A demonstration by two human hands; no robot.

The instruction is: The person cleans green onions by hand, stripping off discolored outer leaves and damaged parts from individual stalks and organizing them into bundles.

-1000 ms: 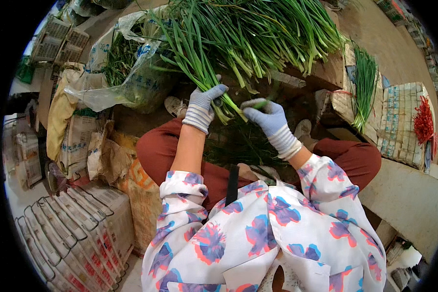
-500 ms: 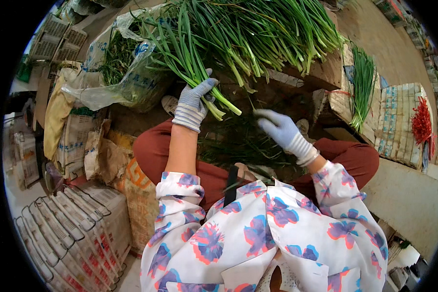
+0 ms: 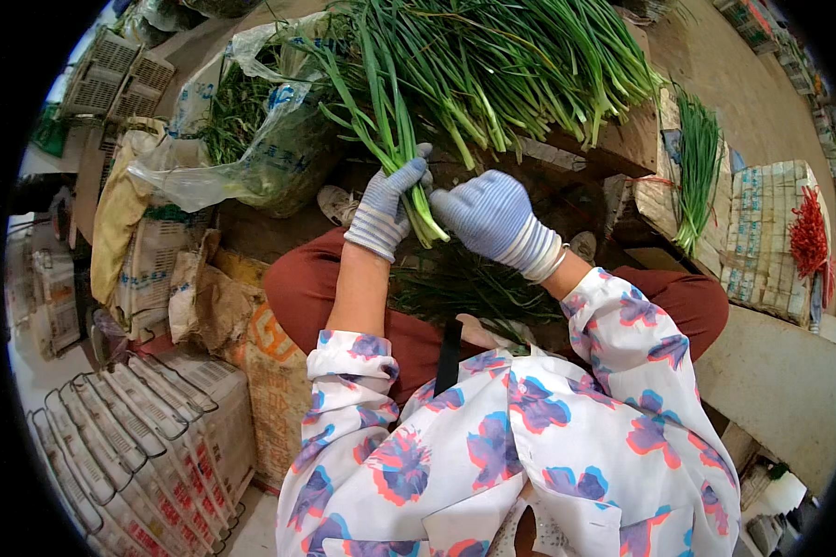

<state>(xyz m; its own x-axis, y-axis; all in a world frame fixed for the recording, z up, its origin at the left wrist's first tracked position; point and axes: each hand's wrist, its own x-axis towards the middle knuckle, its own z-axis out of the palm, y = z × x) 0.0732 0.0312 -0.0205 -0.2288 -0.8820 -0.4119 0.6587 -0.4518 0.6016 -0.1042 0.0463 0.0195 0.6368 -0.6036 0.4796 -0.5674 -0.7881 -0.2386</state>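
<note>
Two hands: both gloved, over lap
left hand (image 3: 387,206): clamped on scallion bunch (image 3: 395,153)
right hand (image 3: 490,215): fingers curled together at bunch's root ends (image 3: 429,228)
progress: big pile (image 3: 520,65) unsorted; finished bundle (image 3: 697,172) right

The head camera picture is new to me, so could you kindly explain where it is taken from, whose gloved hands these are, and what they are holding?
The camera sits on the person's head and looks down, so the flowered sleeves rising from the lower edge are the wearer's own arms. The wide lens bends the edges and leaves dark corners.

The left hand, in a knit glove, grips a small bundle of green onions near its cut end. The right hand, gloved too, rests against that end, fingers curled.

Ahead lies a large heap of the same greens. To the left is a clear plastic bag of greens; to the right, another small bunch and a clump of red ties. Stacked crates stand lower left.
</note>
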